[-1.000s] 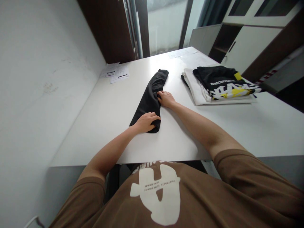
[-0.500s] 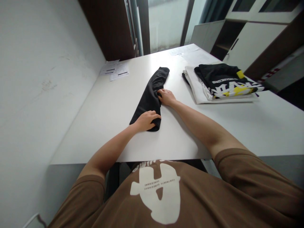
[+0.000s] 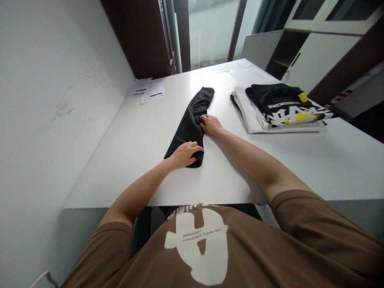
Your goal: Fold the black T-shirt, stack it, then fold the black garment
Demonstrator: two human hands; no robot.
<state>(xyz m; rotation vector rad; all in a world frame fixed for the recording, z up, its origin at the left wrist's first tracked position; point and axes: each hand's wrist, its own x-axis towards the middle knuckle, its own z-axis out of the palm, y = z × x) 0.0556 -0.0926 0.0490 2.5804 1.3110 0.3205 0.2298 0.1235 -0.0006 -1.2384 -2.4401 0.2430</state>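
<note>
A black garment (image 3: pixel 187 127), folded into a long narrow strip, lies slantwise on the white table, its far end bent to the right. What kind of garment it is does not show. My left hand (image 3: pixel 186 154) lies across its near end, fingers curled over the right edge where the cloth rolls round. Farther up the same edge, my right hand (image 3: pixel 211 124) has its bent fingers closed on the cloth near the middle, where it creases. Both thumbs are partly hidden.
To the right sits a stack of folded clothes (image 3: pixel 279 106), white below and black with white and yellow print on top. Paper sheets (image 3: pixel 151 91) lie at the back left by the wall (image 3: pixel 60 100). The white table (image 3: pixel 129 148) ends just before my body.
Both hands keep their places on the black garment. The whole view has shifted very slightly; nothing else visibly differs.
</note>
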